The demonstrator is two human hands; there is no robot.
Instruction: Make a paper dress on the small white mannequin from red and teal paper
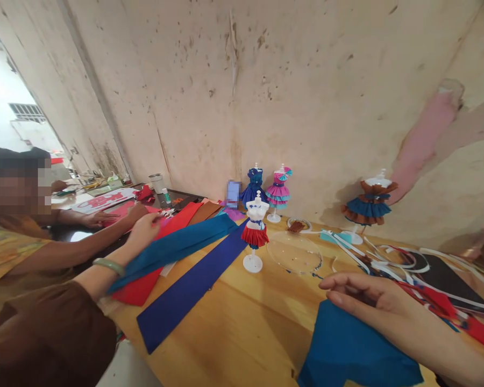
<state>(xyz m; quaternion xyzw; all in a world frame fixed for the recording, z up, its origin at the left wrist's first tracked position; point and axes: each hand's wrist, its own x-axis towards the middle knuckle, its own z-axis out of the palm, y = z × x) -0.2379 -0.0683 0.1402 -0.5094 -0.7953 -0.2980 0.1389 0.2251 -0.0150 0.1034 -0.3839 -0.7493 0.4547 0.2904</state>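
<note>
My left hand point(145, 232), with a green bangle at the wrist, reaches over a teal strip point(181, 240) and a red strip point(135, 287) on the table. Its fingertips are beside small whitish scraps point(168, 213); blur hides whether they hold any. Near the front right, my right hand point(365, 298) hovers with curved fingers and a gap before the thumb. Directly beneath the thumb lies a folded teal piece point(355, 344). Between my hands stands a small white dress form point(258, 212) wearing a red ruffled skirt. A dark blue strip point(193, 285) lies to its left.
Dressed mini forms in blue point(255, 185), pink point(279, 188) and brown-teal point(366, 204) stand along the wall. White cords point(403, 263) and a dark flat object point(447, 282) lie right. A clear round dish point(294, 252) sits mid-table. Another person's arm point(84, 242) extends from the left.
</note>
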